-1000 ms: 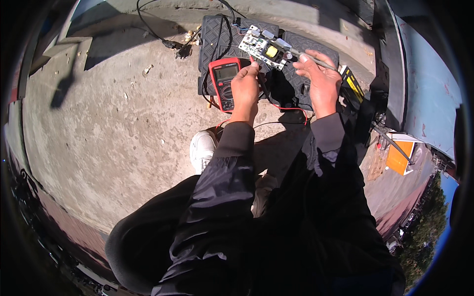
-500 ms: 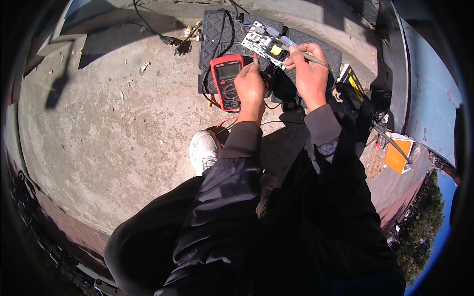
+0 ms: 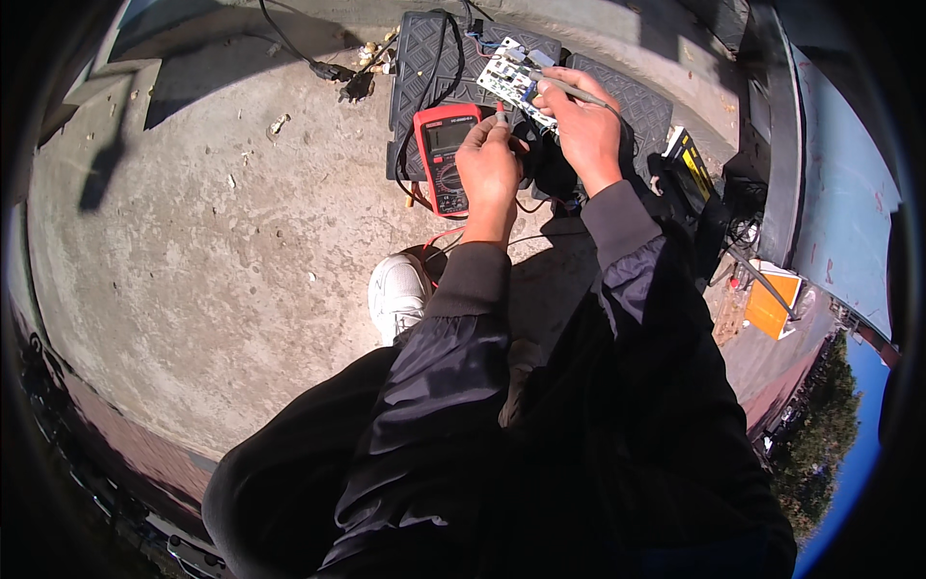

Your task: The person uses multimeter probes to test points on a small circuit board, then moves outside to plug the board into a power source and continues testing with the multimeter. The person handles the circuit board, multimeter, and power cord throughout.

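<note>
My left hand (image 3: 488,167) pinches a red-and-grey probe (image 3: 501,110) just below a white circuit board (image 3: 497,75), beside a red multimeter (image 3: 444,135) with a dark screen and dial. My right hand (image 3: 586,130) grips a grey pen-like tool (image 3: 566,89) slanted across the board, its end among the components; whether it touches them I cannot tell. The board lies over a black, diamond-textured case (image 3: 414,68), with wires at its upper edge. My right hand covers the board's lower right part.
A black plug (image 3: 333,73) and cords lie left of the case on concrete (image 3: 222,241). At right are a black-and-yellow box (image 3: 688,169), an orange board (image 3: 772,304), a metal bar and a pale blue panel (image 3: 839,174). My white shoe (image 3: 395,289) is below the multimeter.
My right hand has moved up and left over the circuit board with the grey tool. My left hand has shifted slightly right, still pinching its probe.
</note>
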The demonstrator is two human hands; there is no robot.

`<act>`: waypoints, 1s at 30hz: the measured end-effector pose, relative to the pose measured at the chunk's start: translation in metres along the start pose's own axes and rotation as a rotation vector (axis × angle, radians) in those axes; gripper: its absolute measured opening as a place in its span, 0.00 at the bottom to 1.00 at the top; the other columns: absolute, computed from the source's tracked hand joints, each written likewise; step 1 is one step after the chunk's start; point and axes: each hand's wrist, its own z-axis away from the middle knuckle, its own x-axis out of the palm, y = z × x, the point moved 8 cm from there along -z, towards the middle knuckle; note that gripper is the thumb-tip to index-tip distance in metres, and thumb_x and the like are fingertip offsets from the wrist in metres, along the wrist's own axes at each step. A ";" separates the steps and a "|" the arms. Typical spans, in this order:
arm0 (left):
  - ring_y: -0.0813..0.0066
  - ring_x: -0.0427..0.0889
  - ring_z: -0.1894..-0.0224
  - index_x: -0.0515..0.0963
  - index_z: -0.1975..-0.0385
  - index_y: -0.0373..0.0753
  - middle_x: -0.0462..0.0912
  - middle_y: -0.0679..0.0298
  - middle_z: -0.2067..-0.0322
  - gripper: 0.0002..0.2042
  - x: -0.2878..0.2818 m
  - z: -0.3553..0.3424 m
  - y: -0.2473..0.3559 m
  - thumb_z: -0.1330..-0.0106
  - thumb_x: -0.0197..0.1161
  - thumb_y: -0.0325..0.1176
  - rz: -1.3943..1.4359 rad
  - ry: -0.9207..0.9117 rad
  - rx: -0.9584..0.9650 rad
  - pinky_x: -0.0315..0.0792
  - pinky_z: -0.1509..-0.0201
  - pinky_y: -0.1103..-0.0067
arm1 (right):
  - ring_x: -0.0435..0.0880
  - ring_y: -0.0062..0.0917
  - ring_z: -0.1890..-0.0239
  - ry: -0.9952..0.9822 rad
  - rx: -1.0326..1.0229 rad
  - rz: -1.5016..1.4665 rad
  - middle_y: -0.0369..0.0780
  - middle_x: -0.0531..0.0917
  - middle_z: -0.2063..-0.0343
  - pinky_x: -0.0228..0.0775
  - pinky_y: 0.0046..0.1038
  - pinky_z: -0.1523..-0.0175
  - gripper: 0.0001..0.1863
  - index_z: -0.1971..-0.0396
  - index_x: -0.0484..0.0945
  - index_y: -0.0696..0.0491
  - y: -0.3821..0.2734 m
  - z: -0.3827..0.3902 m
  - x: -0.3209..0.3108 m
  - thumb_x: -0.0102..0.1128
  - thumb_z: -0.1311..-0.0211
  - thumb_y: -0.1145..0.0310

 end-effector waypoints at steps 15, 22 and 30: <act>0.82 0.70 0.84 0.81 0.48 0.30 0.84 0.61 0.76 0.14 -0.003 -0.003 -0.002 0.29 0.58 0.30 -0.012 0.026 -0.018 0.61 0.81 0.82 | 0.89 0.19 0.66 0.048 -0.009 0.015 0.40 0.90 0.68 0.79 0.21 0.57 0.13 0.55 0.85 0.61 0.006 -0.016 0.000 0.68 0.32 0.67; 0.83 0.71 0.83 0.81 0.50 0.29 0.84 0.60 0.77 0.14 -0.004 -0.001 -0.003 0.31 0.58 0.28 -0.018 0.045 -0.014 0.62 0.80 0.83 | 0.89 0.21 0.63 0.070 0.003 0.110 0.43 0.90 0.64 0.78 0.22 0.55 0.17 0.52 0.83 0.64 0.001 -0.016 -0.011 0.68 0.29 0.64; 0.82 0.70 0.84 0.81 0.48 0.30 0.85 0.59 0.74 0.14 0.000 -0.001 -0.007 0.28 0.58 0.29 -0.043 0.026 -0.013 0.62 0.81 0.82 | 0.86 0.17 0.66 0.130 -0.037 0.111 0.39 0.88 0.68 0.77 0.21 0.57 0.16 0.54 0.85 0.61 0.000 -0.013 -0.023 0.68 0.30 0.63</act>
